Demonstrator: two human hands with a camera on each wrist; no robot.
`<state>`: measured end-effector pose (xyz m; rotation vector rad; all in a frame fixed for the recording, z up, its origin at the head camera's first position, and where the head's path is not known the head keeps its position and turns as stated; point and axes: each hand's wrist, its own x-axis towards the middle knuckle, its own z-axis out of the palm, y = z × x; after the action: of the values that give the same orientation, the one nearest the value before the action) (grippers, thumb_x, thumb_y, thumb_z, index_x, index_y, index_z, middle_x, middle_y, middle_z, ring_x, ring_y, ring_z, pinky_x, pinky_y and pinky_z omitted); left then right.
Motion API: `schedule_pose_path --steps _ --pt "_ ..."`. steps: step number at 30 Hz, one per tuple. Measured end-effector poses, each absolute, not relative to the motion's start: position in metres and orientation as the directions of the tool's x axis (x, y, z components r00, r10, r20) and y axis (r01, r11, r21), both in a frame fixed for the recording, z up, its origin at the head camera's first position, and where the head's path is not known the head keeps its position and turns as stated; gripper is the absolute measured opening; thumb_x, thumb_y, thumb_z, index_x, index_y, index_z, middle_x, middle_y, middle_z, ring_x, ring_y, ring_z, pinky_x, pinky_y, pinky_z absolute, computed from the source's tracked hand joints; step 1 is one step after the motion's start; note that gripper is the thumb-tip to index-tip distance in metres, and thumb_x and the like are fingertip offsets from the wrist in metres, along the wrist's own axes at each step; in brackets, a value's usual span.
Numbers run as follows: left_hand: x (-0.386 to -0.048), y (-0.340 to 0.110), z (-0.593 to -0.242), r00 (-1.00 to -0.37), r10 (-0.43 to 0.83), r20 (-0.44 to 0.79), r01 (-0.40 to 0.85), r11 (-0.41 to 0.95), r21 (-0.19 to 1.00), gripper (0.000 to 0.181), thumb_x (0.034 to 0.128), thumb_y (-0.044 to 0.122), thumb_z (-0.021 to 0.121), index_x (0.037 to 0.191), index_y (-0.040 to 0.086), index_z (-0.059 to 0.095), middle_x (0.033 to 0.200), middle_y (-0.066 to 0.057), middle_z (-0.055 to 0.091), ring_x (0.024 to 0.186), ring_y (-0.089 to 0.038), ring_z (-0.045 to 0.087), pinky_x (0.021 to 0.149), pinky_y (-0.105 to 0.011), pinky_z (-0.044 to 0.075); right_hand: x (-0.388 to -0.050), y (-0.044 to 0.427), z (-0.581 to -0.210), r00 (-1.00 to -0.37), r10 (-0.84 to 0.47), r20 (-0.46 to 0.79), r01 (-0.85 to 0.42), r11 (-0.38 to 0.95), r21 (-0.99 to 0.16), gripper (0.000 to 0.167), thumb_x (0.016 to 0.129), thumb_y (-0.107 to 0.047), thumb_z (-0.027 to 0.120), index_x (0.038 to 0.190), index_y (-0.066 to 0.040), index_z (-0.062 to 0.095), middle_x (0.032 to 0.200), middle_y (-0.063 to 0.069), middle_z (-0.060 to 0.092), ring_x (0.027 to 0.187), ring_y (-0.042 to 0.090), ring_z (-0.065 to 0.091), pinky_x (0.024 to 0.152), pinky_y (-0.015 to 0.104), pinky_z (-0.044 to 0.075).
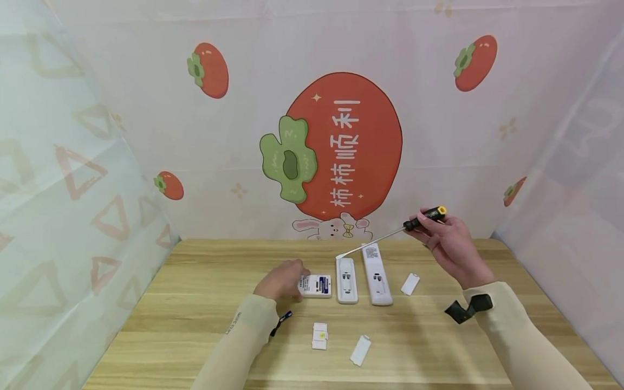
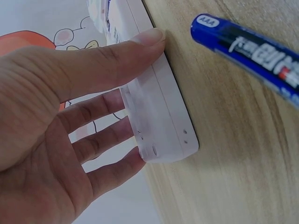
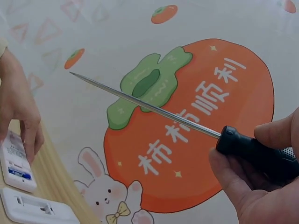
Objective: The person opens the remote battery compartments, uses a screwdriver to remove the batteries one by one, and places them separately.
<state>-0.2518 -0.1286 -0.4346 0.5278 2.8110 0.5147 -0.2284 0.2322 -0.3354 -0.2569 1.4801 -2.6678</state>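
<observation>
My left hand (image 1: 285, 279) grips a small white remote control (image 1: 316, 286) lying back side up, thumb along one side and fingers at the other. Its battery bay is uncovered, with a blue battery (image 3: 20, 173) inside. A screwdriver (image 1: 411, 224) with a black handle, yellow end and long metal shaft is held in my right hand (image 1: 457, 246), raised above the table. In the head view its tip overlaps the top of a second white remote (image 1: 347, 297); whether they touch I cannot tell. Close by the left wrist lies a loose blue AAA battery (image 2: 247, 53).
A longer white remote (image 1: 383, 298) lies right of the middle one, its bay uncovered. Three small white covers, a right one (image 1: 410, 284), a left one (image 1: 319, 342) and a front one (image 1: 361, 350), lie on the wooden table (image 1: 195, 303). Printed cloth walls (image 1: 234, 124) enclose it.
</observation>
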Motion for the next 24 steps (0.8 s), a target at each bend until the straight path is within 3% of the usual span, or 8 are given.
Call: schedule_pose_path --steps 18,24 --pt "-0.2502 -0.1299 -0.4365 -0.909 0.390 -0.146 0.308 0.866 0.394 0.052 0.0686 0.000 0.092 0.117 0.007 0.075 0.103 -0.004 0.064 0.088 -0.020 0.056 0.087 -0.040 0.054 -0.2289 0.2340 -0.3393 -0.951 -0.233 0.203 -0.029 -0.585 -0.810 0.036 0.103 0.006 0.050 0.131 0.005 0.028 0.113 0.018 0.065 0.110 0.026 0.068 0.101 0.036 0.050" --pt "-0.2505 -0.1306 -0.4363 -0.906 0.399 -0.142 0.319 0.863 0.391 0.050 0.0686 0.000 0.092 0.115 0.007 0.075 0.101 -0.003 0.063 0.087 -0.019 0.056 0.086 -0.039 0.054 -0.2283 0.2341 -0.3393 -0.937 -0.249 0.246 -0.048 -0.605 -0.795 0.026 0.102 0.010 0.048 0.125 0.005 0.037 0.116 0.020 0.062 0.110 0.027 0.068 0.103 0.038 0.049"
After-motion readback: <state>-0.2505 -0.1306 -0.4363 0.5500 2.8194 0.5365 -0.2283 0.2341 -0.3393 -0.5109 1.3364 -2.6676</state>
